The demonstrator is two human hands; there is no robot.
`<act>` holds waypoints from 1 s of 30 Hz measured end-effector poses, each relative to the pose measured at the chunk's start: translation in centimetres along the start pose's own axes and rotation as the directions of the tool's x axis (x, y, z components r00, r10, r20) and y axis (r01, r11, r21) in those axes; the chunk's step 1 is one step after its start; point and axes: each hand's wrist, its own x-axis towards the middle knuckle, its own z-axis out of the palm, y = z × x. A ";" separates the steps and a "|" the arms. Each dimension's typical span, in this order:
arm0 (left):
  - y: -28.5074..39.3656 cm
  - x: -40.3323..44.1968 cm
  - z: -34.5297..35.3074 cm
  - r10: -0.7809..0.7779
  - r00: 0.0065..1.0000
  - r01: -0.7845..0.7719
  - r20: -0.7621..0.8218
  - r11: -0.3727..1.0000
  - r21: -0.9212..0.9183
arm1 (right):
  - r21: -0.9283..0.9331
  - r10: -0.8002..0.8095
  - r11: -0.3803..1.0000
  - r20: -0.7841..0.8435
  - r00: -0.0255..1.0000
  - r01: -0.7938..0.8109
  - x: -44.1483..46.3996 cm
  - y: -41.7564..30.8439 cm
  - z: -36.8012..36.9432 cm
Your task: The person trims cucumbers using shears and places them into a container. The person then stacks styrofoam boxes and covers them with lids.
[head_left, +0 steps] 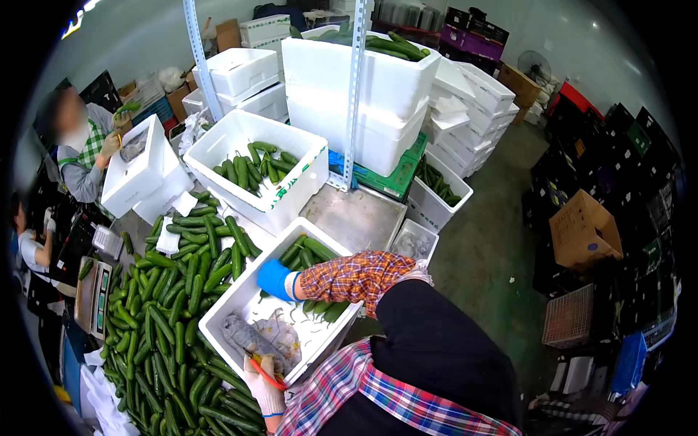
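Observation:
My left hand [265, 386], in a white knit glove, is closed round orange-handled scissors [272, 373] at the near corner of a white foam box [211, 328]; the blades are hard to make out. My right hand [276, 280], in a blue glove, reaches over the far-left side of this box, its fingers hidden. Green cucumbers [314, 251] lie along the box's right side, partly under my sleeve. Crumpled clear plastic and a grey bag [251, 338] lie at its near end, with small green scraps on the floor of the box. A large heap of cucumbers [171, 320] spreads to the left.
Another foam box [309, 178] with cucumbers stands beyond mine, by a metal upright [355, 94]. Stacked foam boxes rise behind it. A scale [93, 298] stands left of the heap. Two people work at far left. A cardboard box [586, 231] and black crates line the right.

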 end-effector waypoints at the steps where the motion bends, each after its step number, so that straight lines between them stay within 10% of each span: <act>1: 0.0 -0.1 0.0 -0.016 1.000 0.015 -0.006 1.000 -0.014 | 0.049 -0.050 0.998 0.132 0.990 0.044 0.2 0.1 0.3; 6: 1.2 -0.3 0.6 -0.103 0.992 0.104 -0.072 0.995 0.000 | 0.112 -0.273 0.961 0.507 0.818 0.251 -0.1 0.1 -2.4; 22: 1.0 -0.4 0.5 -0.083 0.978 0.082 -0.192 0.997 -0.013 | 0.143 -0.535 0.824 0.517 0.668 0.549 -1.2 -0.9 -6.9; 27: 0.6 -0.1 0.3 -0.084 0.976 0.087 -0.202 0.996 0.006 | 0.242 -0.630 0.776 0.300 0.716 0.582 -1.7 -0.2 -2.4; 30: 0.6 0.0 0.1 -0.102 0.973 0.107 -0.209 0.994 0.013 | 0.283 -0.634 0.754 0.550 0.544 0.592 -1.5 0.7 -8.4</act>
